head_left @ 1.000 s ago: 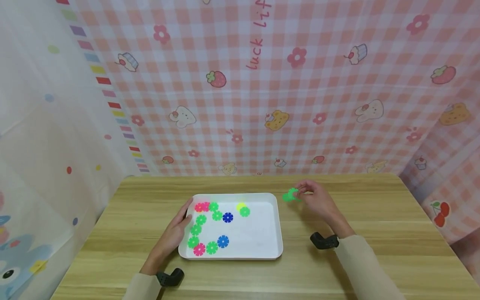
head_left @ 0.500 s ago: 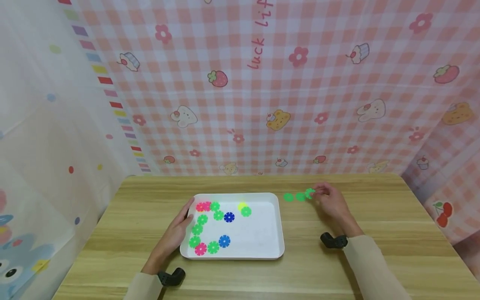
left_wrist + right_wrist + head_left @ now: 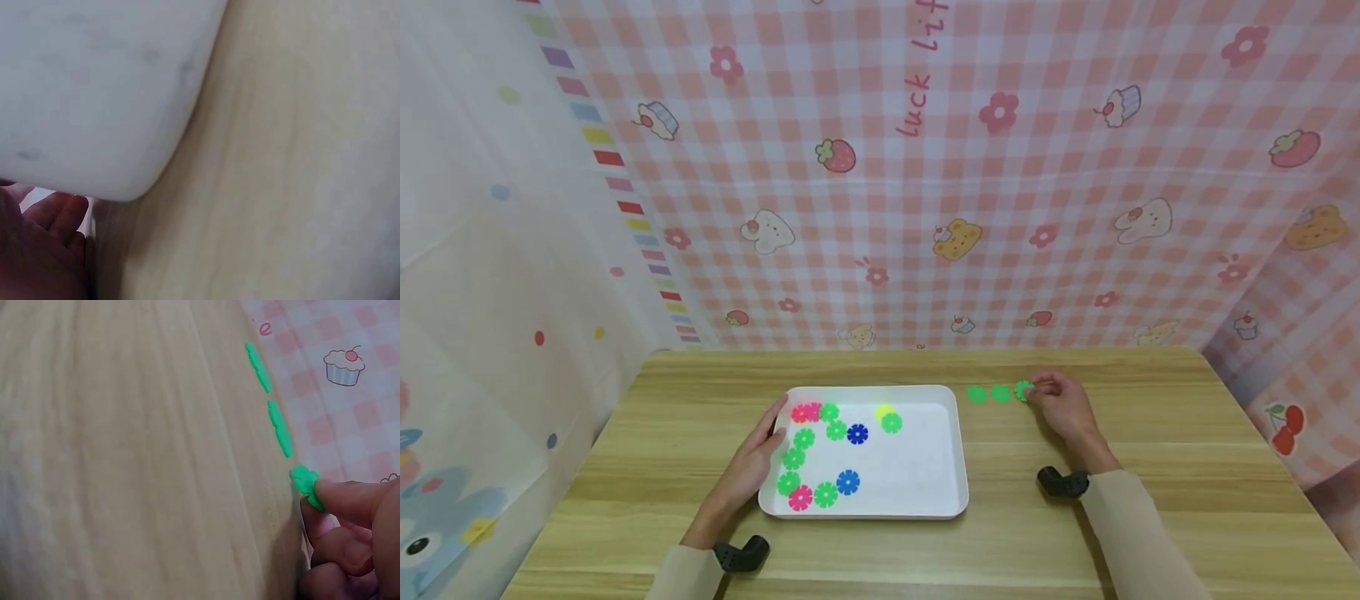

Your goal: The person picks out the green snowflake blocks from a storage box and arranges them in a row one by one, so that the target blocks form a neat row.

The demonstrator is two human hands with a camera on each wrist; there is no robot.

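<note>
My right hand (image 3: 1066,410) pinches a green snowflake disc (image 3: 305,482) between thumb and fingers, at the right end of a short row. Two more green discs, the nearer one (image 3: 1001,393) and the farther one (image 3: 976,394), lie flat on the table to its left. At the left side of the white tray (image 3: 925,503), my left hand (image 3: 751,467) grips the wall, its thumb at the rim. In the left wrist view the tray's outer side (image 3: 94,106) hides part of the fingers. Several green discs (image 3: 793,458) lie along the tray's left part.
Also in the tray are pink discs (image 3: 801,498), a dark blue disc (image 3: 857,433), a lighter blue disc (image 3: 847,482) and a yellow disc (image 3: 883,412) partly under a green one. A checked cloth (image 3: 880,208) hangs behind the wooden table (image 3: 887,558).
My right hand has moved right, leaving two green discs in a row beside the tray, and has lowered a third at the row's right end. The left hand stays on the tray.
</note>
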